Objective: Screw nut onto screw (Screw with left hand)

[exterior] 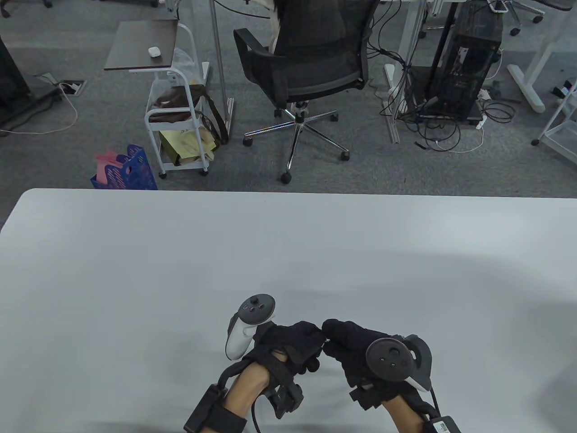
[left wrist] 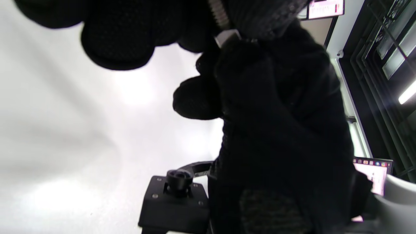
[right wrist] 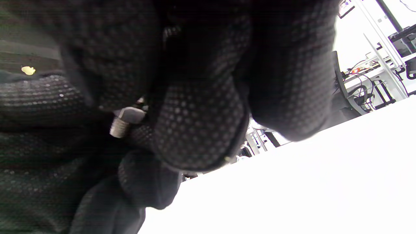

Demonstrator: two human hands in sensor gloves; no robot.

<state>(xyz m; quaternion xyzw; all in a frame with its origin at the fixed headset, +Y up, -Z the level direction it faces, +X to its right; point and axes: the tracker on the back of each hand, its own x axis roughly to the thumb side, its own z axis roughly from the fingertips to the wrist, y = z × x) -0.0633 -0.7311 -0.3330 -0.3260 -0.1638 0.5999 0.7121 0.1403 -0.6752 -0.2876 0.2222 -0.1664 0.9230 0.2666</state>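
My two gloved hands meet fingertip to fingertip low over the table's front middle. My left hand pinches the threaded shaft of the metal screw. My right hand pinches the grey hex nut that sits on the thread. In the right wrist view the nut shows between my right fingers, with the screw thread sticking out down-left toward the left glove. In the table view the fingers hide both parts.
The white table stretches away in front of the hands. Beyond its far edge stand a black office chair, a white cart and a blue basket on the floor.
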